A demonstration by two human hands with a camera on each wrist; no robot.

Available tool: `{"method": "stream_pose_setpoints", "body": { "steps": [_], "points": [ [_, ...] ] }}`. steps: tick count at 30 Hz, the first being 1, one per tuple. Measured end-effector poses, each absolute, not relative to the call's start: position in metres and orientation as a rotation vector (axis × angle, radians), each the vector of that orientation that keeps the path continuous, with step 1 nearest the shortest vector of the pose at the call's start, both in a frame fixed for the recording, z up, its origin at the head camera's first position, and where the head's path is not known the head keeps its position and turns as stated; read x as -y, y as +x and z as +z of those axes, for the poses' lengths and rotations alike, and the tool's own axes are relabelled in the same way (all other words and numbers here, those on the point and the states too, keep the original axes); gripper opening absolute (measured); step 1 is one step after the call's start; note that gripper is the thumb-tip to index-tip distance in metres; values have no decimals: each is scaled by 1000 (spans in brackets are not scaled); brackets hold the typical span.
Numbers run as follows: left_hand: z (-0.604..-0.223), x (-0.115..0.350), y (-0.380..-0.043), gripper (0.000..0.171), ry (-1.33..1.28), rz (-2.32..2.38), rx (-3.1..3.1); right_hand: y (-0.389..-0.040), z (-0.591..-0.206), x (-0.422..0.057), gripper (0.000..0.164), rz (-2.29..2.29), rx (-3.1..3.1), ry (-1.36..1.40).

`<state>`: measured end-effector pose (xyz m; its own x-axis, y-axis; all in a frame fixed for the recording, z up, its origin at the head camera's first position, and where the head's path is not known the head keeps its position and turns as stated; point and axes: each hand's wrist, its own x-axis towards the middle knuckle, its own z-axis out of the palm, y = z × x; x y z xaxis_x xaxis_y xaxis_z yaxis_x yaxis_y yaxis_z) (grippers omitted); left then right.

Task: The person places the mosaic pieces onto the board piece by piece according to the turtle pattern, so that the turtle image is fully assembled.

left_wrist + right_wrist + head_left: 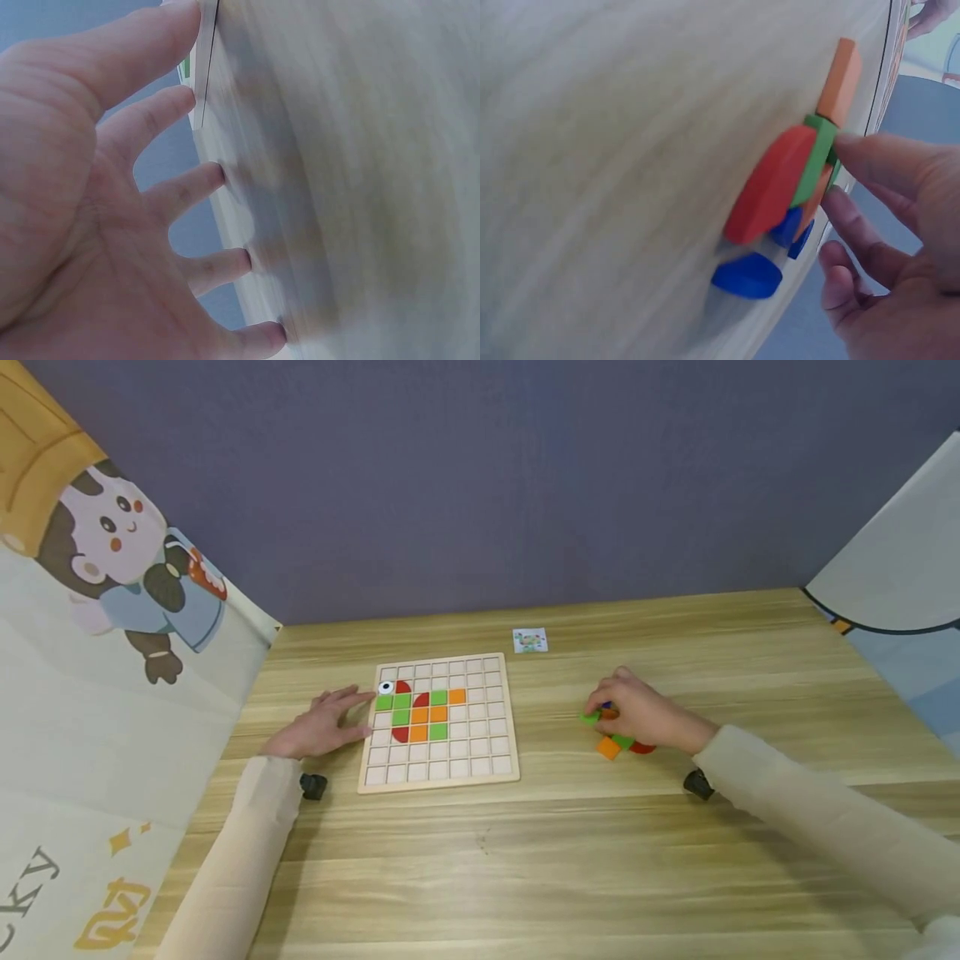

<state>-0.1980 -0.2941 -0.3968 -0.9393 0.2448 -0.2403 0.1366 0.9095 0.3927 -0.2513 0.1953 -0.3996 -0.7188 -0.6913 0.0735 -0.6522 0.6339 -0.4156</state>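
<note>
Pinching green piece (590, 717), right hand (636, 713); spread left hand (321, 727) touching board (438, 787); red piece (770, 186) lengthwise toward orange tile (841, 81)

Through the remote feed I see a plain cream left sleeve (236, 852) and matching right sleeve (817, 818), with a small black left-wrist device (313, 787) and similar right-wrist device (698, 785).

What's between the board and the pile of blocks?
Only bare table lies between the board and the blocks, in the head view.

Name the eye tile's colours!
The eye tile is white with a black dot, clearest in the head view.
</note>
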Motion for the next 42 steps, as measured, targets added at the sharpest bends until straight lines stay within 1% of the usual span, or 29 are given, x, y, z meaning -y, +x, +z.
{"method": "stream_pose_setpoints", "body": {
  "steps": [10,19,27,33,42],
  "points": [
    [-397,295,-200,68,258,527,-2788,-253,-400,-180,18,-657,-2825,-1194],
    [-399,296,-200,68,243,543,-2774,-257,-394,-142,17,-698,-2763,-1282],
    [-397,294,-201,68,274,535,-2784,-260,-392,-119,17,-688,-2748,-1314],
    [-397,296,-200,67,270,539,-2785,-261,-391,-86,14,-697,-2674,-1320],
    [-397,294,-199,67,261,547,-2783,-259,-387,-30,15,-660,-2610,-1333]
  ]
}}
